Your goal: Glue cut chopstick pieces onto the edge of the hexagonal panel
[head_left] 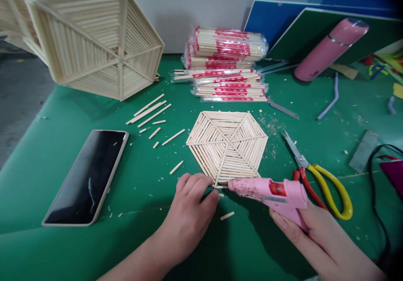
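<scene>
A flat hexagonal panel of wooden sticks (pixel 226 142) lies on the green table, its spokes meeting near the middle. My left hand (pixel 197 201) is at the panel's near-left corner, fingers curled and pressed together; what lies between the fingertips is hidden. In my right hand (pixel 302 230) is a pink hot glue gun (pixel 270 190), its nozzle pointing left at the panel's near edge, close to my left fingers. Short cut stick pieces (pixel 227 216) lie just in front of the panel.
Loose sticks (pixel 154 115) and a phone (pixel 86 178) lie left. A large stick-built structure (pixel 94 41) stands back left. Wrapped chopstick bundles (pixel 226 66) are behind the panel. Right are yellow-handled scissors (pixel 315 176), a pink flask (pixel 330 50), a metal blade (pixel 363 151) and a black cable (pixel 373 188).
</scene>
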Demonstrator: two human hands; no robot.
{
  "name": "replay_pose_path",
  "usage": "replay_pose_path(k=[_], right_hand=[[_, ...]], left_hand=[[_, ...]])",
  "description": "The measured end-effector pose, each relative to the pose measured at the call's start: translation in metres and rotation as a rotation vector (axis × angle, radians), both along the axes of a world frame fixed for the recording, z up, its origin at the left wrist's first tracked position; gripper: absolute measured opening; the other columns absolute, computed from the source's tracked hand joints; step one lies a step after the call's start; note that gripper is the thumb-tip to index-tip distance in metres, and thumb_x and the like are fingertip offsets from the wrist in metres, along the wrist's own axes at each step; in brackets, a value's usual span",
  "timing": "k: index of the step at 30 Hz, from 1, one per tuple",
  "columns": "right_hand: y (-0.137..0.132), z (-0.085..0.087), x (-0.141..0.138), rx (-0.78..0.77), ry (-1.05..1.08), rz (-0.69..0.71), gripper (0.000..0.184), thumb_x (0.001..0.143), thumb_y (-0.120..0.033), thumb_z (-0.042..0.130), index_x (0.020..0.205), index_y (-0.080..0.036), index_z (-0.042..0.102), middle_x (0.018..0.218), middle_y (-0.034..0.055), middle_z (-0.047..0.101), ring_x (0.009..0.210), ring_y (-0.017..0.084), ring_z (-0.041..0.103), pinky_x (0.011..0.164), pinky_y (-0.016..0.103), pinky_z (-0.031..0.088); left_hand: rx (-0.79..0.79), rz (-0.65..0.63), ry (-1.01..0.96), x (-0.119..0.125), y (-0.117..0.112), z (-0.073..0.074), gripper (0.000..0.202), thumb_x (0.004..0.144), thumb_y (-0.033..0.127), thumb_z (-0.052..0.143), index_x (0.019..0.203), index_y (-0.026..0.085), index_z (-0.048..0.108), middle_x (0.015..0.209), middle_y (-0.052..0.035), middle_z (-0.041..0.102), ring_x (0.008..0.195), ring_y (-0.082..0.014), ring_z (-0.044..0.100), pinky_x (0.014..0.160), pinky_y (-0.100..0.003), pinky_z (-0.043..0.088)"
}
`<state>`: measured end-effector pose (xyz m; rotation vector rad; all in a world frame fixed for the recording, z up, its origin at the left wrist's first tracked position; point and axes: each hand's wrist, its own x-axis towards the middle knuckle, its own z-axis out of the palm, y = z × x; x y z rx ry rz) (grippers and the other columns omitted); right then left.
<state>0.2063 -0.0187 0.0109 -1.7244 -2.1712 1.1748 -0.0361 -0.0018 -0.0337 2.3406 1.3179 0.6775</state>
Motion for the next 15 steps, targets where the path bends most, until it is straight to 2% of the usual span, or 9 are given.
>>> replay_pose_path(k=[8,12,15], right_hand=[[0.0028,0.002,-0.0009,0.095,-0.022,0.026,0.028,0.086,-0.032,0.043,0.112,-0.025,0.048,0.093,0.0033,0.063,0.082,0.018,0.061,0.071,0.027,0.052],[0.0033,0.006,0.002,0.213,-0.039,0.042,0.033,0.085,-0.032,0.044,0.118,-0.026,0.045,0.071,0.0012,0.061,0.065,0.018,0.062,0.055,0.024,0.053],[0.0022,0.0059,0.0022,0.169,-0.057,0.045,0.034,0.085,-0.031,0.044,0.119,-0.027,0.044,0.074,0.0016,0.062,0.07,0.018,0.062,0.058,0.025,0.054]], left_hand=[[0.014,-0.003,-0.016,0.0,0.0004,0.0005,0.014,0.083,0.01,0.042,0.082,0.016,0.055,0.096,-0.0078,0.053,0.088,-0.0196,0.046,0.079,-0.04,0.035],[0.005,0.004,-0.023,0.0,0.0,-0.0002,0.014,0.083,0.009,0.042,0.082,0.016,0.055,0.096,-0.0077,0.053,0.088,-0.0193,0.047,0.081,-0.04,0.034],[-0.001,0.009,-0.022,0.0006,0.0005,0.0,0.014,0.083,0.01,0.042,0.082,0.016,0.056,0.095,-0.0075,0.053,0.088,-0.0191,0.047,0.081,-0.04,0.034]])
